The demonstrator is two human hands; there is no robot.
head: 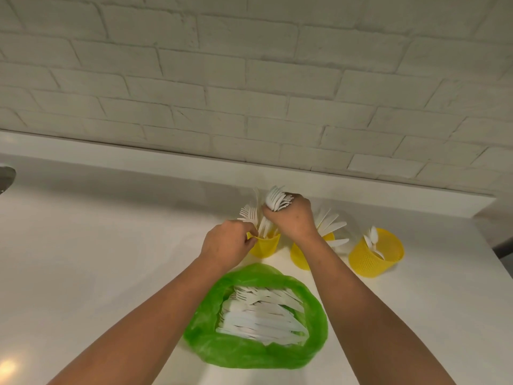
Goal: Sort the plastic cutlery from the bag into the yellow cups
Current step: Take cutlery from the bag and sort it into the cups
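Three yellow cups stand in a row near the wall. The left cup [265,247] holds white plastic forks. My left hand [226,244] pinches that cup's near rim. My right hand [293,218] grips a bundle of white forks [276,201] upright over the left cup, their handles reaching down into it. The middle cup [299,258], partly hidden by my right forearm, holds knives [331,225]. The right cup [376,252] holds a few spoons. In front lies the open green bag [258,348], with several white cutlery pieces [263,315] inside.
The white counter [97,259] runs back to a white brick wall [249,93]. Its right edge drops off past the right cup. A grey object [5,177] pokes in at the far left edge.
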